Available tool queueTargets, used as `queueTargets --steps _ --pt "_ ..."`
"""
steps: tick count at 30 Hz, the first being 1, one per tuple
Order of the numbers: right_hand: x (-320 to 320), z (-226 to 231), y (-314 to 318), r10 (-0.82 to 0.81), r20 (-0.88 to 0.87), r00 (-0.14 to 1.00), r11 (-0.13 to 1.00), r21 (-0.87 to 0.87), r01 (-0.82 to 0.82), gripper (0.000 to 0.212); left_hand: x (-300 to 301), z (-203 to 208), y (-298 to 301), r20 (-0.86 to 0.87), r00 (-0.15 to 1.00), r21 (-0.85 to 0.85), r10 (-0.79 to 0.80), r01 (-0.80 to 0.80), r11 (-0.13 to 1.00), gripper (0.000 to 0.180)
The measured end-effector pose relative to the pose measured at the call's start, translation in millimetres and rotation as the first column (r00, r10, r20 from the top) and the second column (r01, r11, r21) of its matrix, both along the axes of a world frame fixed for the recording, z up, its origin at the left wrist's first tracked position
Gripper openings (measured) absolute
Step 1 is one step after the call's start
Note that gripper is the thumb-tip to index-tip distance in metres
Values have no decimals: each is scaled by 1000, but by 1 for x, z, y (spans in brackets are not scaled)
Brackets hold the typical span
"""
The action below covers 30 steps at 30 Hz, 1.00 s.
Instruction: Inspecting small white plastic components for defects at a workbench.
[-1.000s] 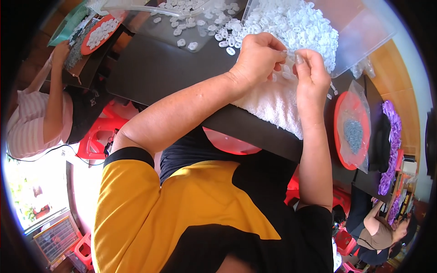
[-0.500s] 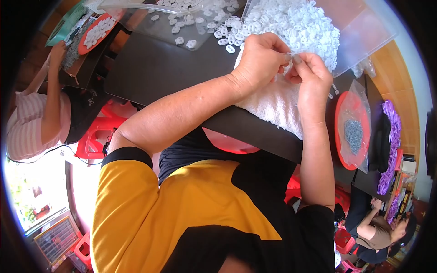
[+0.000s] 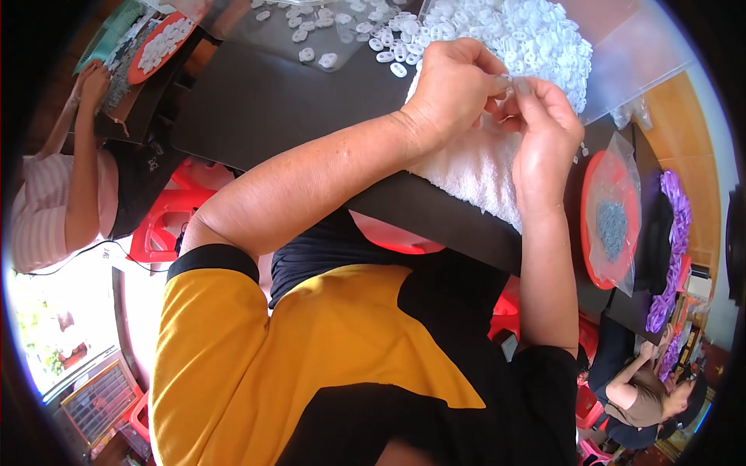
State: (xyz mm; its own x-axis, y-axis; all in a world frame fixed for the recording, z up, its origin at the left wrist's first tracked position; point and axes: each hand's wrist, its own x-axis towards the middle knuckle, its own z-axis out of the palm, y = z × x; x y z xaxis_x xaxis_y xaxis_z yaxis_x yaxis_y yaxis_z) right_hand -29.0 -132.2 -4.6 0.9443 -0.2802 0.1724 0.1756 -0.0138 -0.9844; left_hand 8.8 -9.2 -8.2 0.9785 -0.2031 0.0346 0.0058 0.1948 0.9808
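My left hand (image 3: 460,87) and my right hand (image 3: 546,133) meet over a white towel (image 3: 474,175), with thumbs and fingertips pinched together. Between the fingertips shows a small whitish piece (image 3: 509,80); its shape is mostly covered by the fingers. Just beyond my hands is a large heap of small white oval plastic pieces (image 3: 513,39) with holes, in a clear plastic bin (image 3: 629,58). Loose ovals (image 3: 399,70) of the same kind are scattered to the left of the heap. The towel lies at the front edge of the dark table (image 3: 272,101).
At right, a red tray (image 3: 588,225) carries a clear bag of small grey metal parts (image 3: 612,225). Purple material (image 3: 667,248) hangs beyond it. A co-worker (image 3: 58,194) sits at left near another red tray (image 3: 140,70) of white pieces; another person (image 3: 645,388) is at lower right.
My hands stay pinched together and appear slightly higher and further right, as the whole view has shifted a little. The co-worker at left now has both hands close together.
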Motion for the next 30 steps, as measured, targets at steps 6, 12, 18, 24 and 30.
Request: queueTargets --steps 6,12,18,24,30 --pt "0 -2 -2 -29 43 999 985 -171 36 9 -2 3 3 -20 999 11 -40 40 999 10" --pt "2 -7 -7 -34 43 998 977 -210 42 8 3 3 5 -57 993 71 -100 104 992 12" --pt "0 -7 -3 -46 2 999 983 -180 46 10 1 5 4 -93 991 101 -94 103 990 10" --pt "-1 -8 2 -15 -12 1000 998 -55 15 11 -5 6 2 -78 996 112 -37 46 993 10" --pt "2 -4 3 -6 15 1000 1000 -16 6 11 -2 7 1 24 1000 143 -11 7 990 9"
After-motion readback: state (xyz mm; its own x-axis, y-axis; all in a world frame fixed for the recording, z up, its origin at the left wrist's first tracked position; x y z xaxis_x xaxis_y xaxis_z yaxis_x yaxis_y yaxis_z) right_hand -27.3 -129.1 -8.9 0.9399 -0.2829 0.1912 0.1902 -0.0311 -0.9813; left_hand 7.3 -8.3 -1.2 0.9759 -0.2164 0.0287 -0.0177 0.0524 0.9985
